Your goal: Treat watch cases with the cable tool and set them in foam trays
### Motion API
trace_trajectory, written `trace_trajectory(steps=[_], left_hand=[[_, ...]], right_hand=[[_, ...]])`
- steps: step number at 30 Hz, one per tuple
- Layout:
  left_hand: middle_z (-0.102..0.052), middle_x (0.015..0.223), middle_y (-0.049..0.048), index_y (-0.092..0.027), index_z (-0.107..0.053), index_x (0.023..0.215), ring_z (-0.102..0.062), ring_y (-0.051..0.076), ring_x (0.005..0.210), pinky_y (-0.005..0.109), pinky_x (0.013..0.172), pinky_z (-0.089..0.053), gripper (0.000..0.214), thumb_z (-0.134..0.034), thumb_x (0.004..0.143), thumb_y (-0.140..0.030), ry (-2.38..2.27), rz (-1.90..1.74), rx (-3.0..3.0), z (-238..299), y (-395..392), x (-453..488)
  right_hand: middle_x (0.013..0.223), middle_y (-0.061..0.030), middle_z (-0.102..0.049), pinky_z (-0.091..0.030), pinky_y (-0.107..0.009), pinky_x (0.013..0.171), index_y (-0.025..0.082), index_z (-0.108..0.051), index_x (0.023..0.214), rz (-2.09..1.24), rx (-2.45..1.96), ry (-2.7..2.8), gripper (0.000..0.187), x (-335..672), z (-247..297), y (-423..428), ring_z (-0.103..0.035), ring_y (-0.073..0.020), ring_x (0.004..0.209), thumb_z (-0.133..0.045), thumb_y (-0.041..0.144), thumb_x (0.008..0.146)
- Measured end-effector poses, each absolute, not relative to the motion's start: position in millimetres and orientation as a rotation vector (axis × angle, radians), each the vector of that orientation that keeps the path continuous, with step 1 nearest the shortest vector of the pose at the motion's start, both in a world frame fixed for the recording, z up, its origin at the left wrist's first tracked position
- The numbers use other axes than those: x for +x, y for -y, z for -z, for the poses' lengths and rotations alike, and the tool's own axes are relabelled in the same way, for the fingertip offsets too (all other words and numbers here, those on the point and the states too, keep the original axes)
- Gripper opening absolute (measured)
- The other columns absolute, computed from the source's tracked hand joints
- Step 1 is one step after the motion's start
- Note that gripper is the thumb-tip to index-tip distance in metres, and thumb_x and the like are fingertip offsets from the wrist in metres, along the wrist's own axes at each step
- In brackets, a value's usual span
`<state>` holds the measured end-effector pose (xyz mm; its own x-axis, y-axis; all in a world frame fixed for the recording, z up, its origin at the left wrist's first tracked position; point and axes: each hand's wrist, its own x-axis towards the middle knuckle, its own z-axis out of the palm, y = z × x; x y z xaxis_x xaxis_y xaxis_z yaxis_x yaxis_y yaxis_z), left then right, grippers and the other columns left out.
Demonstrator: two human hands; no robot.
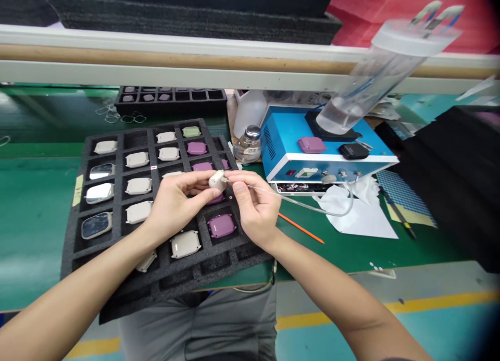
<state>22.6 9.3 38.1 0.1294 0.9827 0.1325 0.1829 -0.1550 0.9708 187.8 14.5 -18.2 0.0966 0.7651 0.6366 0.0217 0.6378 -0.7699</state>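
Note:
Between its thumb and fingers, my left hand (174, 199) holds a small beige watch case (217, 181) edge-on above the foam tray. My right hand (255, 207) is closed around a thin clear tube (312, 209), with its fingertips touching or nearly touching the case. The grip hides the tube's tip. Under both hands lies the black foam tray (119, 189), whose compartments hold beige watch cases, purple ones and a green one. One purple watch case (222, 226) sits below my right fingers, and a beige watch case (185, 244) rests beneath my left wrist.
A blue machine (291, 165) stands at right, joined to the tube, with a clear cylinder (375, 74) and two watch cases on top. Beside it are a glass bottle (249, 145), an orange stick (300, 227) and white wipes (357, 210). A shelf edge (175, 72) crosses overhead.

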Motion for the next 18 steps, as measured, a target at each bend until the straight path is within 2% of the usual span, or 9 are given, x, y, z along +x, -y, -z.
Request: trace_trajectory(steps=[13,18], left_hand=[[-0.082,0.099,0.0088,-0.017,-0.081,0.107,-0.079,0.026,0.089,0.036,0.083,-0.067,0.042,-0.089,0.072,-0.039,-1.153,-1.131,1.509,-35.6,-10.3,22.1],[-0.082,0.100,0.0083,-0.017,-0.081,0.107,-0.079,0.024,0.086,0.034,0.082,-0.067,0.040,-0.090,0.072,-0.035,-1.153,-1.137,1.506,-37.0,-9.8,22.2]], right_hand=[[0.104,-0.0073,-0.077,-0.063,-0.038,0.089,0.024,-0.073,0.100,-0.646,-0.731,1.368,0.015,187.1,18.0,-13.0,-0.074,-0.0208,0.100,-0.059,0.028,0.099],[0.103,-0.0070,-0.077,-0.063,-0.037,0.089,0.024,-0.074,0.101,-0.639,-0.711,1.365,0.015,186.8,16.9,-13.3,-0.074,-0.0201,0.101,-0.059,0.025,0.099]])
